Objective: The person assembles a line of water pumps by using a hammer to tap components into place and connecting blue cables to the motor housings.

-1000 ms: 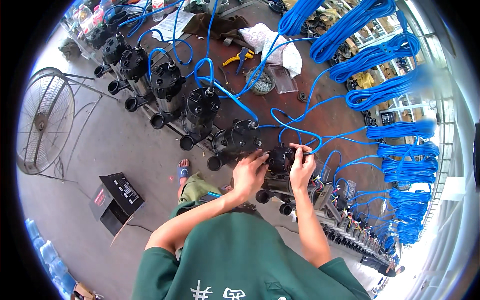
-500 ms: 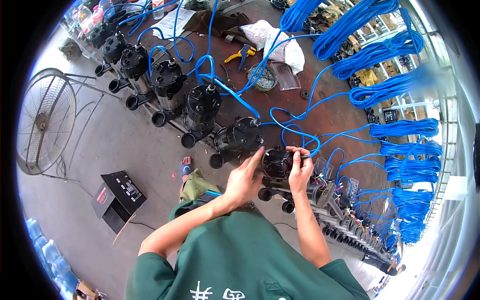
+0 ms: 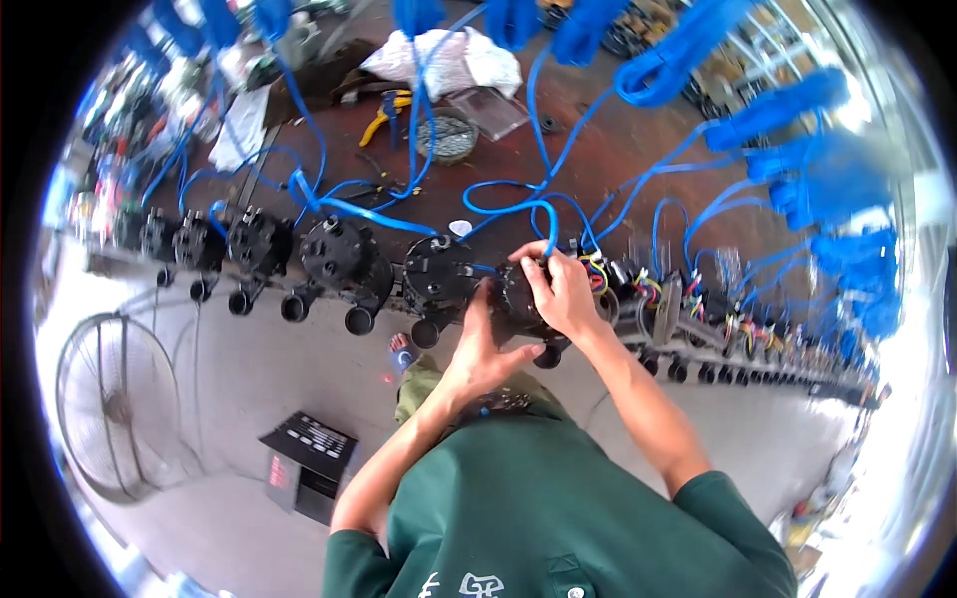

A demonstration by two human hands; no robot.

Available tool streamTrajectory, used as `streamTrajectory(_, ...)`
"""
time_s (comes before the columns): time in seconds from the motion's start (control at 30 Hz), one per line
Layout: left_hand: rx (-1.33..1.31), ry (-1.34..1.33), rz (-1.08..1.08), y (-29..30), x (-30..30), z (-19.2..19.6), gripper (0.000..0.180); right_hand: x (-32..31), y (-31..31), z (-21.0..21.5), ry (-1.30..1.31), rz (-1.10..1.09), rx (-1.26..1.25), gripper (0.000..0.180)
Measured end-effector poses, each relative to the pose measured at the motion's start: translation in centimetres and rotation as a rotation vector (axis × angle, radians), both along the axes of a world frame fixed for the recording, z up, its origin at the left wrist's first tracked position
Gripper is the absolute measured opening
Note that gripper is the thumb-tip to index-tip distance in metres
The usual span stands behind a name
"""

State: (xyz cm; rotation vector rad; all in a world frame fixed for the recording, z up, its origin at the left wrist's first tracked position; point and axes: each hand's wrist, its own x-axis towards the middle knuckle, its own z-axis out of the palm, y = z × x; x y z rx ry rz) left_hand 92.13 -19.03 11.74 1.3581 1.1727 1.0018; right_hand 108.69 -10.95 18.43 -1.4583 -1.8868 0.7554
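Observation:
A row of black submersible pumps point(image 3: 340, 255) with round bolted tops and side outlets stands along the table's near edge. My right hand point(image 3: 566, 297) is closed on the black top of one pump point(image 3: 516, 296), near where its blue cable point(image 3: 546, 221) comes up. Against the left side of that top, my left hand point(image 3: 483, 351) is stretched out with the thumb spread away. Its fingertips are smeared by motion and partly hidden between this pump and its left neighbour point(image 3: 439, 269).
On the dark red table lie yellow-and-blue pliers point(image 3: 387, 118), a bowl of small parts point(image 3: 449, 138) and a white bag point(image 3: 444, 62). Coiled blue cables point(image 3: 688, 55) lie at the back and right. Open pumps with coloured wires point(image 3: 733, 324) continue rightward. A fan point(image 3: 118, 407) and black box point(image 3: 309, 463) stand on the floor.
My view has turned, so the pump row now runs nearly level. My right hand has shifted over the pump's top; my left hand has moved lower along its side, thumb spread.

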Motion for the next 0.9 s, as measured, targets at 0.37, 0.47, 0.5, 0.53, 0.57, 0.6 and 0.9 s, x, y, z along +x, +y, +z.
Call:
streamTrajectory(0.37,-0.616,0.395,-0.184,-1.3,1.9,-13.2,0.053,0.5,-0.5,-1.4,0.045,0.026,0.212,0.01)
streamTrajectory(0.47,-0.449,0.484,-0.105,-2.2,3.4,-11.8,0.053,0.9,-0.9,-1.4,0.059,-0.015,0.121,0.011)
streamTrajectory(0.5,-0.461,0.456,-0.111,-2.1,3.3,-10.8,0.055,0.8,-0.9,-1.5,0.082,0.004,0.139,0.011)
streamTrajectory(0.53,-0.472,0.428,-0.117,-2.0,3.1,-10.6,0.057,0.8,-0.9,-1.8,0.095,-0.002,0.17,0.01)
streamTrajectory(0.57,-0.555,0.439,-0.183,-2.1,2.6,-12.8,0.058,0.6,-0.7,-2.2,0.109,-0.008,0.202,0.01)
streamTrajectory(0.6,-0.486,0.471,-0.176,-2.2,2.3,-13.2,0.06,0.6,-0.5,-2.3,0.117,-0.022,0.238,0.01)
streamTrajectory(0.9,-0.237,-0.087,-0.036,-0.5,-0.8,1.9,0.065,8.7,-0.1,3.2,0.252,0.067,-0.169,0.041)
